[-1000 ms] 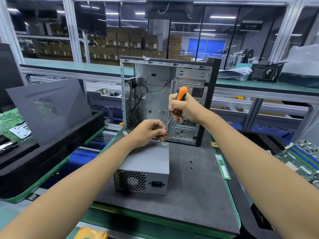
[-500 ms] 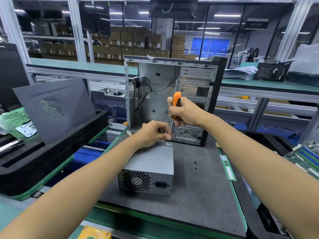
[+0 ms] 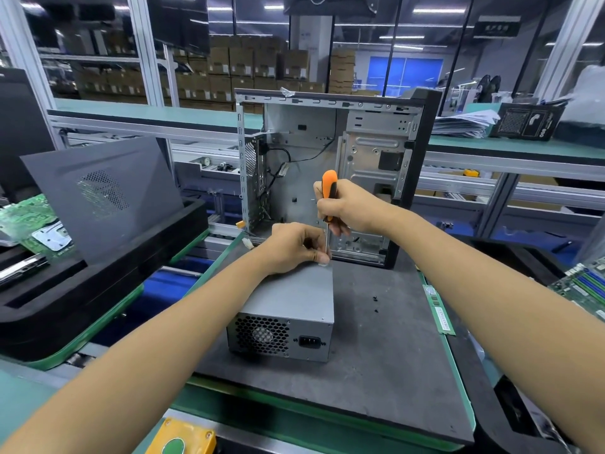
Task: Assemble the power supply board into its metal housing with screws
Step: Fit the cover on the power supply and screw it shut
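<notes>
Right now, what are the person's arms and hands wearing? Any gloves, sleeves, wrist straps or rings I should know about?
Nothing shows on either. The left hand and right hand are bare, with no gloves. Both forearms are uncovered as far as the picture's lower edge, with no sleeve, watch or wrist strap in view. No ring shows on the fingers that can be seen, though some are tucked out of sight.

electronics factory line: conveyor [image 3: 209,229], stacked cartons [image 3: 248,65], circuit boards [image 3: 586,286].

Single head-worn wide-angle view, forward and down, close over the grey work mat [image 3: 376,371].
</notes>
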Demonstrator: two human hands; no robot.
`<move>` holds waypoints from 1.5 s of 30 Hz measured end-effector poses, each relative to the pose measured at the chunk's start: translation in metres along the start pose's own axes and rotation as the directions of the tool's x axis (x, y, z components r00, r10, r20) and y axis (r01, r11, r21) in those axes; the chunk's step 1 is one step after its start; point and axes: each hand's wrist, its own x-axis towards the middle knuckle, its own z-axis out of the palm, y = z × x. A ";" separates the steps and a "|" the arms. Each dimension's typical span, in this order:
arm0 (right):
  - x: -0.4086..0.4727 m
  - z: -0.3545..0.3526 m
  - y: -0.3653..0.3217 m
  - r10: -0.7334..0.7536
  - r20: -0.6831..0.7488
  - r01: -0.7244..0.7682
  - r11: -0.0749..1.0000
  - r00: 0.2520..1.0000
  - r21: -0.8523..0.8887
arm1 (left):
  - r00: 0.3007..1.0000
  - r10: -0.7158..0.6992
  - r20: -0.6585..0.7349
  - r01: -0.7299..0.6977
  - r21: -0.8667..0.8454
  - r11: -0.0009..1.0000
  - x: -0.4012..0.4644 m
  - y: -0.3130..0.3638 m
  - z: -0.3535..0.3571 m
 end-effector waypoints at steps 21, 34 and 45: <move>-0.004 0.003 0.006 0.059 -0.041 -0.055 0.996 0.997 0.076 | 0.975 -0.057 0.215 0.100 -0.195 0.976 0.013 -0.020 -0.005; -0.008 0.003 0.005 0.103 -0.071 -0.096 0.992 0.992 0.087 | 0.992 0.035 0.125 -0.024 -0.091 0.996 0.009 -0.020 -0.003; -0.002 0.020 0.004 0.060 -0.196 -0.054 0.998 0.979 0.034 | 0.997 0.050 0.063 -0.047 -0.036 0.998 0.002 -0.011 -0.002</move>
